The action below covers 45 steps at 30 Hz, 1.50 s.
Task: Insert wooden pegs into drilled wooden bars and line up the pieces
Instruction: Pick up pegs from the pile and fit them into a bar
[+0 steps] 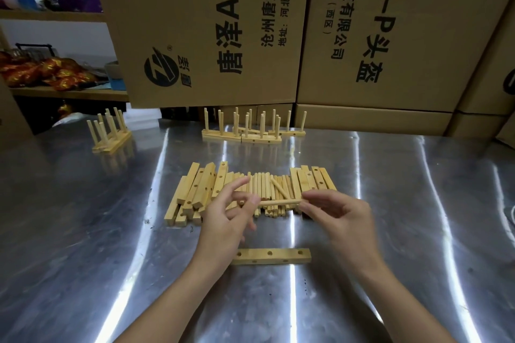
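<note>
Left hand [231, 217] pinched the peg [280, 202] at one end | right hand [338, 213] pinched the other end | peg level over loose pile [200, 189] | drilled bar [278, 257] flat on table [418, 203], nearer the person.

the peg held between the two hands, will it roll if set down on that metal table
Probably yes: the peg is a round, straight stick and the table is smooth, shiny metal. It looks stiff, spanning from the left hand to the right hand without sagging. Likely light, since fingertip pinches carry it.
</note>
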Each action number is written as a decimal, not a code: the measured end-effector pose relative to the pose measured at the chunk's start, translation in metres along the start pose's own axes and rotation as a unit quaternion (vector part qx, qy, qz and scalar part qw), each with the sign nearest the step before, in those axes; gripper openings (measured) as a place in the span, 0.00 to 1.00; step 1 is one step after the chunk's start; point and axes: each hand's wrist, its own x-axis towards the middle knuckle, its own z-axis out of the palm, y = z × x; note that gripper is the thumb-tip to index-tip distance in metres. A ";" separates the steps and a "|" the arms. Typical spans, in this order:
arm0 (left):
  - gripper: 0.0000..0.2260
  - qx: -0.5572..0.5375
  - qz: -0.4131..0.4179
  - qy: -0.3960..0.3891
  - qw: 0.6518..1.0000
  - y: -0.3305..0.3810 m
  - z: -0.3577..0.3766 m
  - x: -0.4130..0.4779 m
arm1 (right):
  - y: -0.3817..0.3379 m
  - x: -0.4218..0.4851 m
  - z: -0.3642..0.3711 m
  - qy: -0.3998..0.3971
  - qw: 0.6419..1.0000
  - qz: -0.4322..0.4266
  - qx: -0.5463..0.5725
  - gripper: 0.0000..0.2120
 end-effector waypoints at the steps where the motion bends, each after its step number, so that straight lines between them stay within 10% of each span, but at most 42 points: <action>1: 0.19 -0.009 -0.015 -0.019 1.000 0.001 0.000 0.000 | -0.001 -0.001 0.003 -0.010 1.000 -0.005 0.013 0.10; 45: 0.07 0.093 -0.017 -0.135 0.986 0.013 -0.030 0.008 | -0.003 -0.004 0.004 -0.105 0.971 0.126 0.173 0.17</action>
